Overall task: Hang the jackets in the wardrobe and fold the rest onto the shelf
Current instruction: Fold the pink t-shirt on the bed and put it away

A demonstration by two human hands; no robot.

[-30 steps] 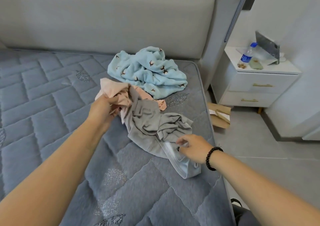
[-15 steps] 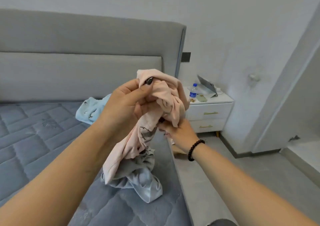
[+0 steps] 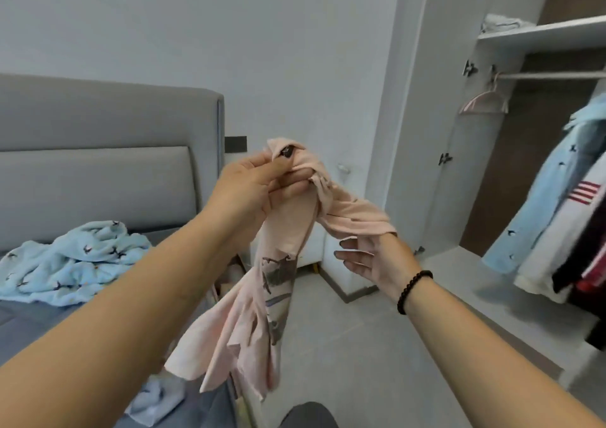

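**Pink top lifted off the bed, wardrobe now in view**

You stand in a pale bedroom between a grey bed [image 3: 39,316] on your left and an open wardrobe [image 3: 537,139] on your right. Your left hand [image 3: 252,194] grips the bunched top end of a pink top [image 3: 282,231], thumb pressed over the fabric, and the cloth hangs down from it in twisted folds. Your right hand [image 3: 373,260] is open, fingers spread; a fold of the top drapes over its upper edge, but you cannot tell whether the thumb pins it.

The print on the top is blurred and too crumpled to read. The wardrobe's right side is cut off by the frame edge. A hanging light blue jacket [image 3: 551,191] and a white one [image 3: 564,237] show only in part; an empty pink hanger [image 3: 483,101] hangs on the rail [image 3: 551,75]. Something folded lies on the shelf [image 3: 541,32], unclear. A blue patterned garment [image 3: 69,260] lies crumpled on the bed.

Half a second ago both hands held the top close together; now the right has moved apart and your view has turned toward the wardrobe.
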